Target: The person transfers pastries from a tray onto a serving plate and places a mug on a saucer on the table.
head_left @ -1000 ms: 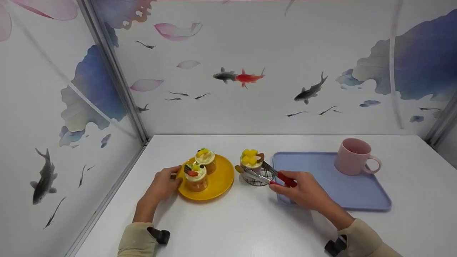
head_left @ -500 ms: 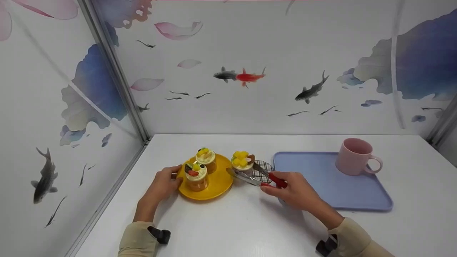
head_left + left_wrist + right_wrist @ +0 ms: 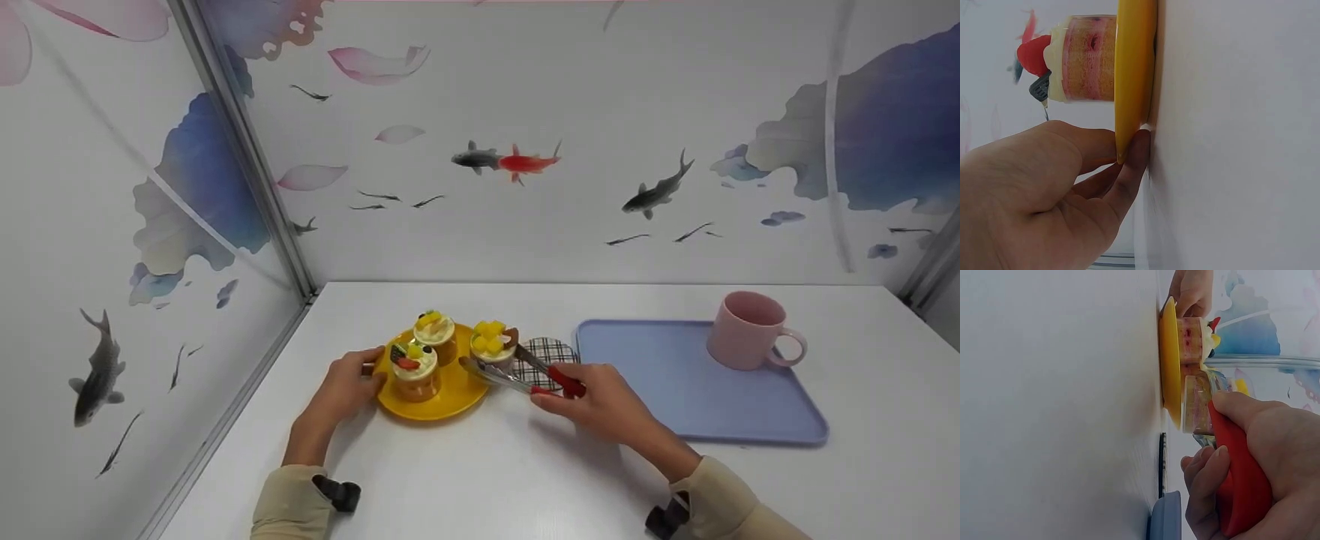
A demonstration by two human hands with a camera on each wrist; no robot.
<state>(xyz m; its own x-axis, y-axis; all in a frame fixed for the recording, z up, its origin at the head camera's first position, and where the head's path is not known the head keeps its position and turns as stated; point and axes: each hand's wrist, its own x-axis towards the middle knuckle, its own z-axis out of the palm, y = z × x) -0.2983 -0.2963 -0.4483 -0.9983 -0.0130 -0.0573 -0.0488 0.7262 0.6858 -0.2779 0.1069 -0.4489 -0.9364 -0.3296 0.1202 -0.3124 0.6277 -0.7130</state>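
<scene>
Both forearms are stretched forward; the left grip is formed by pinched thumb and fingers, the right grip curled inward.

Right hand grips red-handled tongs, metal ends at a cake cup close by the yellow plate, contact unclear. Second cake cup sits on plate. Left hand at plate's far edge. Coaster and blue tray nearer, on white table. Blue-patterned wall behind.

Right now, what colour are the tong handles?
The tong handles are red, clearest in the right wrist view.
</scene>
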